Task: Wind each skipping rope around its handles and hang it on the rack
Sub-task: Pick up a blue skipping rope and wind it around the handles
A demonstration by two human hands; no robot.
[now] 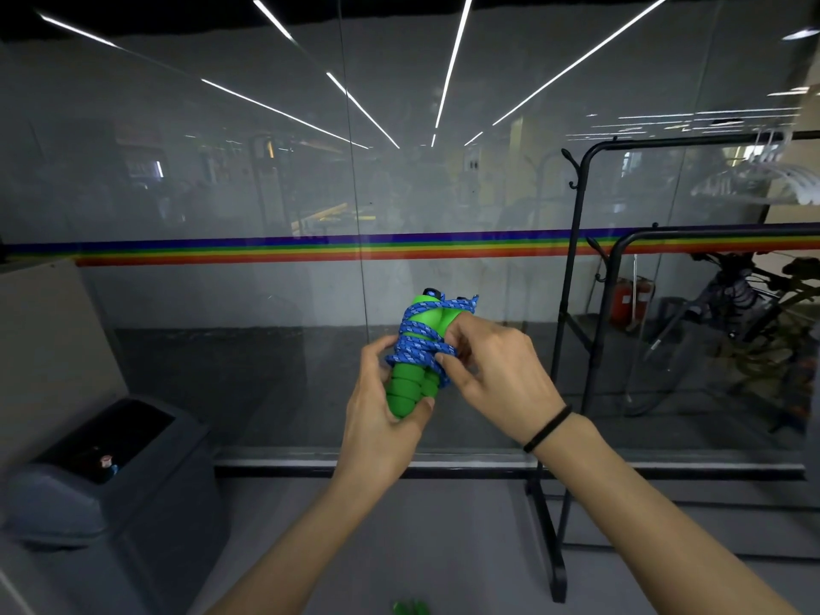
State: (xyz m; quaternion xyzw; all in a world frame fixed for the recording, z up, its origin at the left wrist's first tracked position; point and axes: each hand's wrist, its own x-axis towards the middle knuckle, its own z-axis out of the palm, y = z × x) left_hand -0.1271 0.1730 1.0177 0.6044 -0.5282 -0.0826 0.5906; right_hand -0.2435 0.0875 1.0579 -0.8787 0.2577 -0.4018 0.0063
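Two green foam handles [406,386] are held side by side, nearly upright, in front of me. A blue braided rope [419,350] is wound around their upper half in several turns. My left hand [377,419] grips the lower ends of the handles from the left. My right hand [497,375] pinches the rope coils on the right side of the bundle. The black metal rack [577,268] stands to the right, apart from the bundle, with hooks at its upper corner. Another green object [410,608] shows at the bottom edge, mostly cut off.
A glass wall [266,193] with a rainbow stripe runs across the front. A grey lidded bin [111,472] stands at the lower left. White hangers [763,179] hang on the rack's top bar at right. A bicycle [732,312] is behind the glass.
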